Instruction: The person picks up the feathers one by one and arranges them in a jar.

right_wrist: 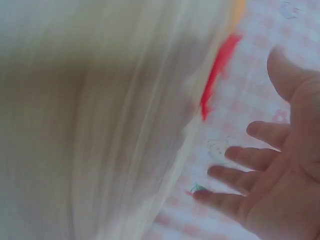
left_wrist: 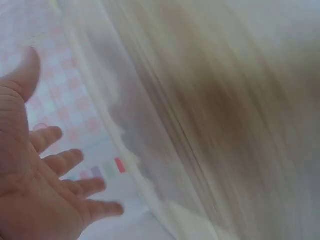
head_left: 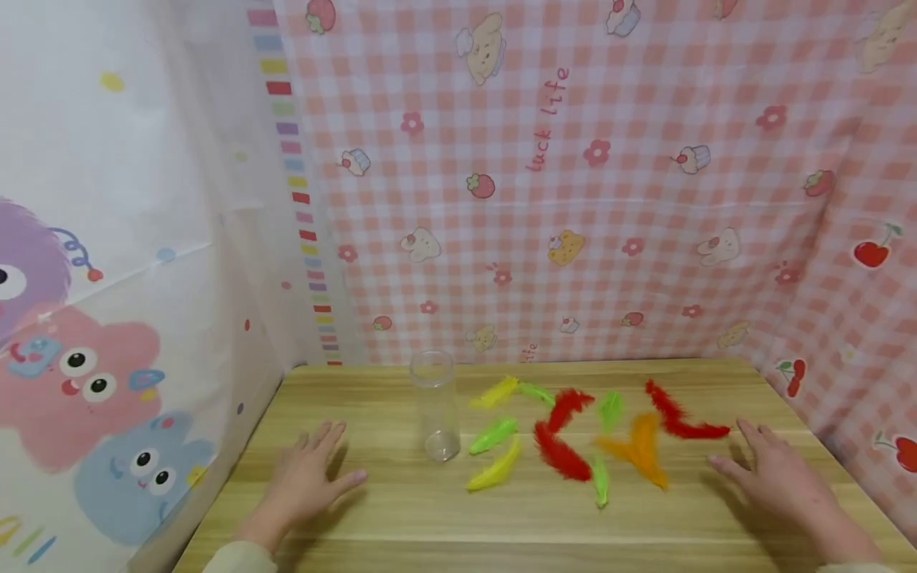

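My left hand (head_left: 304,477) is over the left part of the wooden table, fingers spread and holding nothing. To its right a clear plastic cylinder (head_left: 435,410) stands upright, with an open top. My right hand (head_left: 777,477), also spread and bare, is at the right side, its fingertips near a red feather (head_left: 691,422). Between cylinder and right hand lie loose feathers: yellow feathers (head_left: 494,469), green feathers (head_left: 494,435), more red feathers (head_left: 562,452) and orange feathers (head_left: 641,450). In the right wrist view a red feather (right_wrist: 217,75) shows at the table's edge beyond the fingers.
The wooden table (head_left: 401,517) ends at a pink checked cloth (head_left: 544,207) hanging behind it. A white cloth with cartoon figures (head_left: 93,358) hangs along the left side, and checked cloth with cherries (head_left: 870,334) along the right.
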Demonstrator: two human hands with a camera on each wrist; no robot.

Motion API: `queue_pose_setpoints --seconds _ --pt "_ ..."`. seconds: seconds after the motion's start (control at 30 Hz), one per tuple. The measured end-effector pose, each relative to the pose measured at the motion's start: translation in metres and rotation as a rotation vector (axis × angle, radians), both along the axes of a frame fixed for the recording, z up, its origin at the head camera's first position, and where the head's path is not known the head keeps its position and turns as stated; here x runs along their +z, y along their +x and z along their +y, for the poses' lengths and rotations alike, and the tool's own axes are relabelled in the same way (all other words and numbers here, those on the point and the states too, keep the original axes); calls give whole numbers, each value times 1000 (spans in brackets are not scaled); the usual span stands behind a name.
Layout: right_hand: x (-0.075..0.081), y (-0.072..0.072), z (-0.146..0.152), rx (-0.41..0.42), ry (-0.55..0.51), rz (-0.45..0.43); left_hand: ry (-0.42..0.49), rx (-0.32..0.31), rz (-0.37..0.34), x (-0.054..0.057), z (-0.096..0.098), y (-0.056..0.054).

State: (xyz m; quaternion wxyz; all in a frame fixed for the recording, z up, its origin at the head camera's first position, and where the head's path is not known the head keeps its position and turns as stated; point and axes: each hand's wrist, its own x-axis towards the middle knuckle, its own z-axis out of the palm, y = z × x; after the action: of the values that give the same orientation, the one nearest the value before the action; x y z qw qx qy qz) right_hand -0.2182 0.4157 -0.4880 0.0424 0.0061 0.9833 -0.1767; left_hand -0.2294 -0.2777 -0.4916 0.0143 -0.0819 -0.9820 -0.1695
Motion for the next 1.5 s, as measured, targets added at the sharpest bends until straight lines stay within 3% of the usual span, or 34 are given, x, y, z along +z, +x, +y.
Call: queue_pose_setpoints --seconds 0.13,0.27,0.33,0.57,0.67,0.77,1.13,1.33,1.5 --pt "5 0 -13 -50 -121 50 151 -25 -27 0 13 -6" --pt "7 5 -35 -102 -260 153 263 -7 -79 4 32 -7" --pt "6 9 -48 -132 -381 154 308 -1 -84 5 41 -8" --pt "-7 17 -73 -268 -947 -52 492 5 -89 2 71 -16" --pt "-15 21 -77 -317 -1113 -113 552 8 -95 0 84 -21" --pt "-21 24 -78 -330 -1233 -119 593 17 -97 -2 95 -25" --pt "-35 18 -68 -371 -1406 -244 688 38 -58 -16 124 -43" --pt "-37 17 -65 -324 -1480 -228 703 54 -49 -16 131 -52" --pt "-37 17 -66 -310 -1507 -216 701 35 -68 -16 136 -52"
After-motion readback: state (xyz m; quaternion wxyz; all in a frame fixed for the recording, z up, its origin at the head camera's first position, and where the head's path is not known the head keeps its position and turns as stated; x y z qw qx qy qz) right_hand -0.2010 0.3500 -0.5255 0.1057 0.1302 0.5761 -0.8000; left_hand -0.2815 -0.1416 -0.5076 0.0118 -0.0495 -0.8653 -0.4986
